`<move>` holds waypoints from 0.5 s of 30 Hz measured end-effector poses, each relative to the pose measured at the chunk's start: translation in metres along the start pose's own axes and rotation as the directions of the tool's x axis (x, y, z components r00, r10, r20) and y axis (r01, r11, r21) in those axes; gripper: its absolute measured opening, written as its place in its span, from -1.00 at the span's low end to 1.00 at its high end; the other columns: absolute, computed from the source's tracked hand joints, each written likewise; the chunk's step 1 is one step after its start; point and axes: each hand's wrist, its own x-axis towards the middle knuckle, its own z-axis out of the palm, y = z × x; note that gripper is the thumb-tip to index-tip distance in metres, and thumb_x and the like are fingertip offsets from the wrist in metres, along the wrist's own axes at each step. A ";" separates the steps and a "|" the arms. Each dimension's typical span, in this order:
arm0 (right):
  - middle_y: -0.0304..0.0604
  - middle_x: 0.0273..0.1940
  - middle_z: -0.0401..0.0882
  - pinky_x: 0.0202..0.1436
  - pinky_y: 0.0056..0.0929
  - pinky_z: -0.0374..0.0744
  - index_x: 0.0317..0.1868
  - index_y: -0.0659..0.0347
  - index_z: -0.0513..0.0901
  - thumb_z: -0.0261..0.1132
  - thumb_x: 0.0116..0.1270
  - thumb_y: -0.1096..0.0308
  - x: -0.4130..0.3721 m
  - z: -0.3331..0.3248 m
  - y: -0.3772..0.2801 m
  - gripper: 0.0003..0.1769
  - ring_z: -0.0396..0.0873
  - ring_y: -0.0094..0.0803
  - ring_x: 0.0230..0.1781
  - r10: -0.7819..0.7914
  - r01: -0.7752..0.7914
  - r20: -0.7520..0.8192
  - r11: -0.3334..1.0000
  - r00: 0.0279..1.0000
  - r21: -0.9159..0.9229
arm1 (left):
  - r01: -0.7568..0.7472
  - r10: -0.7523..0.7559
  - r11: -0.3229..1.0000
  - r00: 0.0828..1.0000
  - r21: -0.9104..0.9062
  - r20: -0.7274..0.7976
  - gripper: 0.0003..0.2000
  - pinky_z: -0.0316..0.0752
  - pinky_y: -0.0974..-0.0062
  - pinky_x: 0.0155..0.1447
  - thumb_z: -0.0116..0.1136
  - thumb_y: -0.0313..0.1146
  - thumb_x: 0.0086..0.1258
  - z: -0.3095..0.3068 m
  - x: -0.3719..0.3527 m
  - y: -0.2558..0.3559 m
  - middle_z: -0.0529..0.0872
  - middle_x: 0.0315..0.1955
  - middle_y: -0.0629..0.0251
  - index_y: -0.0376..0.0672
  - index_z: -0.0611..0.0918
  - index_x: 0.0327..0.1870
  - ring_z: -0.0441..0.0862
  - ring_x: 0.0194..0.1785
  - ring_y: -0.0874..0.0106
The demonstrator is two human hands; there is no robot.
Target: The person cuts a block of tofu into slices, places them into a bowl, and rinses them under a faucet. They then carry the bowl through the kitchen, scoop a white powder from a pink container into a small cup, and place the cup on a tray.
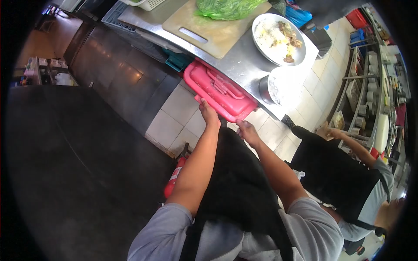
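Observation:
A pink-red plastic lid with a raised handle-like ridge sits under the front edge of the steel table, partly hidden by it. My left hand is closed on the lid's near rim, its thumb lying on top. To the right, my right hand is closed at the rim's near right corner. Whatever lies beneath the lid is hidden.
On the table are a cutting board, greens in plastic, a plate of rice and meat and a metal pot. A fire extinguisher stands low left. Another person works close on my right, beside shelves.

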 end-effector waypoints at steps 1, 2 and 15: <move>-0.17 -0.50 0.51 -0.51 -0.46 0.41 -0.26 0.30 0.51 0.10 0.34 -0.26 0.000 0.008 -0.003 -0.35 0.45 -0.47 -0.56 -0.004 0.004 -0.006 1.000 1.000 0.004 | -0.024 0.024 1.000 1.000 0.013 -0.020 -0.43 0.32 0.25 0.35 -0.22 0.02 0.55 -0.002 0.002 -0.005 0.31 0.32 0.04 -0.23 0.16 0.38 0.34 0.34 0.19; -0.17 -0.51 0.50 -0.51 -0.43 0.42 -0.25 0.31 0.51 0.07 0.36 -0.27 0.000 0.015 -0.006 -0.34 0.45 -0.45 -0.56 -0.004 0.007 -0.056 0.999 0.998 0.045 | -0.049 0.050 0.998 0.998 0.025 -0.038 -0.45 0.31 0.25 0.36 -0.25 -0.01 0.57 0.001 0.002 -0.004 0.30 0.32 0.04 -0.23 0.16 0.38 0.34 0.34 0.19; -0.20 -0.62 0.48 -0.73 -0.54 0.31 -0.25 0.38 0.62 -0.04 0.43 -0.24 -0.002 -0.051 0.055 -0.28 0.35 -0.46 -0.77 0.308 -0.281 -0.115 0.938 0.945 0.204 | -0.020 0.021 1.000 0.999 -0.007 0.050 -0.40 0.21 0.07 0.38 -0.32 0.05 0.55 0.009 0.013 -0.038 0.09 0.44 0.13 -0.02 -0.02 0.49 0.11 0.46 0.19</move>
